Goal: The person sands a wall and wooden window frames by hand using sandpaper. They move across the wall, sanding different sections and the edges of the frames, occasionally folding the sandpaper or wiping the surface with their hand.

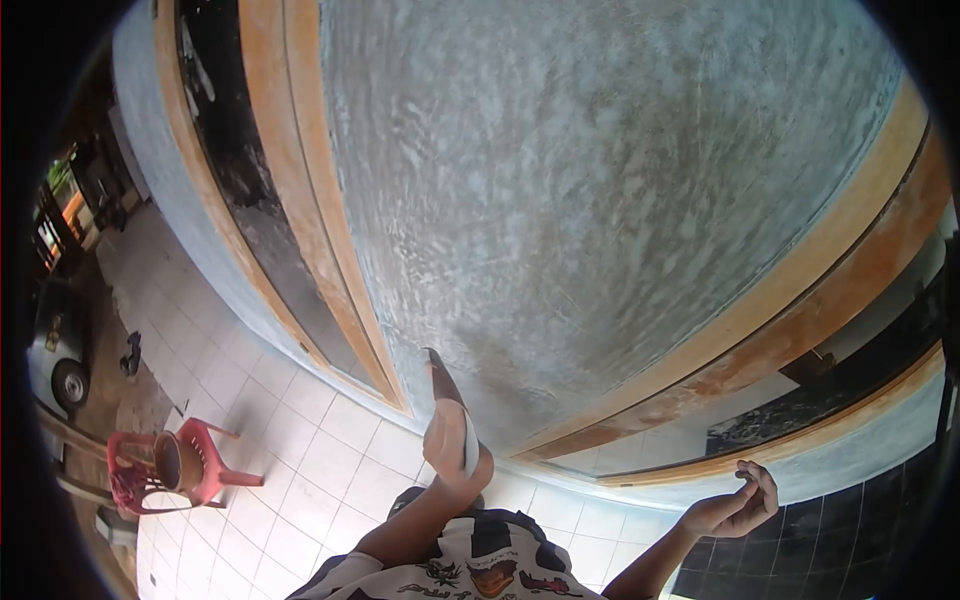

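L hand [452, 448] wrapped tight around the handle of a scraper [440, 385], all fingers closed on it, sth white showing at the edge of the grip. Blade is brown, points up and away from the body, tip touching the grey plastered wall [600, 200] low down, just right of the orange wood frame [312, 220]. R hand [738, 503] is well apart to the right, off the wall, raised in the air, palm up-ish; fingers curled in w/ thumb against the fingertips, can't tell if anything small is pinched in there. A 2nd wood frame [820, 290] runs along the right side of the wall w/ a dark opening behind it. White tiled floor [300, 450] below; dark tiles [830, 550] at btm right. Red plastic chair [195, 468] stands on the floor at left, a brown pot [168, 460] sitting on it. Part of a car [55, 365] at far left. Printed blk/white shirt [480, 565] at btm edge.
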The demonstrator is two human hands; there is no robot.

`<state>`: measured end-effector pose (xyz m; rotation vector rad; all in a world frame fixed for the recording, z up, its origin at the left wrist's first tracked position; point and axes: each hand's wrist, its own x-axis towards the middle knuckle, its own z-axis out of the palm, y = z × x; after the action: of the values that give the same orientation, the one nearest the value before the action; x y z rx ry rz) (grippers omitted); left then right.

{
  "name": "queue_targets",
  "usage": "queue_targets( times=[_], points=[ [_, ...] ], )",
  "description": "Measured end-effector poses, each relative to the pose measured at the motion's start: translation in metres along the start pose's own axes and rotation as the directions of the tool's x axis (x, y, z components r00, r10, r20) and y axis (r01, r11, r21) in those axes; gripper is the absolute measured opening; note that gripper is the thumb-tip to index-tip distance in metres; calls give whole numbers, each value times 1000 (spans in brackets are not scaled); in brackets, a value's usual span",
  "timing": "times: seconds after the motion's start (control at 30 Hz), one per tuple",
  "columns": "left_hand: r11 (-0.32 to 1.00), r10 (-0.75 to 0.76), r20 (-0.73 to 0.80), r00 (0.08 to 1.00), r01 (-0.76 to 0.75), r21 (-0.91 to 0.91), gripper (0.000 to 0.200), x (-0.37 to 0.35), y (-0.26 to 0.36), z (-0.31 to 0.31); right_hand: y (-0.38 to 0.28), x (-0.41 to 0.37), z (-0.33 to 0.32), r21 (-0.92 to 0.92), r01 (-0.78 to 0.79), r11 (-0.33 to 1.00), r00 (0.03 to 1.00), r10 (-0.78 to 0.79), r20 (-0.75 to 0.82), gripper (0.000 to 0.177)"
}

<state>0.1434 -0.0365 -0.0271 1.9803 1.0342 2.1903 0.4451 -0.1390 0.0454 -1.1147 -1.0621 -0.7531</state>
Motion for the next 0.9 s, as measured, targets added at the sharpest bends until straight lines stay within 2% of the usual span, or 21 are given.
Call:
queue_targets(
  times=[0.07, 0.1, 0.13, 0.17, 0.2, 0.27, 0.3, 0.37, 0.4, 0.43, 0.5, 0.53, 0.57, 0.6, 0.67, 0.7, 0.73, 0.8, 0.83, 0.87, 0.9],
  points=[
    [979, -135, 58, 989, 124, 159, 93, 8, -7, -1, 16, 3, -21, -26, 36, 999, 999, -36, 17, 18],
    [979, -131, 49, 990, 122, 165, 93, 10, -15, 4, 23, 5, -30, -131, 39, 991, 999, -42, -18, 20],
    [976, -146, 125, 981, 122, 179, 93, 12, -23, 13, 29, 8, -40, -237, 36, 971, 998, -48, -46, 23],
    [974, -160, 199, 967, 122, 190, 93, 8, -29, 21, 37, 7, -50, -271, -22, 962, 998, 5, -64, 31],
    [974, -158, 194, 968, 120, 193, 93, 0, -32, 31, 44, 9, -55, -265, -22, 964, 998, 5, -66, 31],
    [969, -163, 205, 965, 117, 218, 92, -21, -25, 50, 57, 11, -69, -385, -146, 911, 986, 104, -129, 35],
    [971, -154, 201, 967, 110, 213, 92, -30, -13, 53, 73, 7, -83, -371, -206, 906, 977, 169, -128, 43],
    [954, -300, 372, 878, 271, 130, 88, -47, 10, 56, 89, 4, -88, -373, -269, 888, 961, 219, -171, 47],
    [948, -317, 355, 879, 288, 133, 88, -55, 10, 61, 97, 6, -90, -380, -330, 864, 942, 276, -191, 52],
    [949, -312, 396, 863, 270, 161, 88, -64, 10, 65, 108, 6, -93, -405, -338, 850, 941, 297, -161, 64],
    [936, -335, 478, 812, 229, 268, 90, -69, 12, 64, 141, 12, -103, -412, -376, 830, 926, 335, -171, 67],
    [930, -345, 452, 823, 235, 283, 90, -61, 12, 65, 152, 18, -97, -413, -427, 804, 904, 372, -210, 70],
    [904, -420, 384, 822, 342, 256, 91, -53, 11, 67, 161, 25, -95, -425, -434, 794, 901, 379, -213, 76],
    [869, -493, 316, 811, 443, 219, 92, -49, 10, 70, 163, 33, -91, -435, -425, 794, 905, 360, -228, 80],
    [871, -489, 288, 823, 442, 215, 92, -54, 14, 82, 191, 43, -91, -554, -316, 770, 944, 198, -263, 85],
    [876, -480, 284, 830, 439, 198, 92, -59, 20, 90, 200, 48, -88, -596, -248, 764, 961, 118, -249, 88],
    [868, -493, 255, 832, 450, 210, 92, -70, 29, 100, 213, 56, -86, -578, -234, 781, 966, 120, -230, 88],
    [860, -508, 312, 803, 493, 133, 91, -98, 45, 123, 248, 65, -84, -651, -43, 758, 989, -61, -136, 85],
    [872, -489, 263, 832, 473, 125, 87, -98, 45, 130, 264, 69, -75, -441, -23, 897, 991, -40, -131, 83],
    [869, -495, 244, 834, 474, 142, 87, -96, 39, 135, 276, 70, -72, -420, -24, 907, 992, -31, -124, 83],
    [853, -521, 133, 843, 508, 123, 85, -76, 35, 132, 260, 77, -70, -533, 229, 814, 963, -269, 4, 78]
  ],
)
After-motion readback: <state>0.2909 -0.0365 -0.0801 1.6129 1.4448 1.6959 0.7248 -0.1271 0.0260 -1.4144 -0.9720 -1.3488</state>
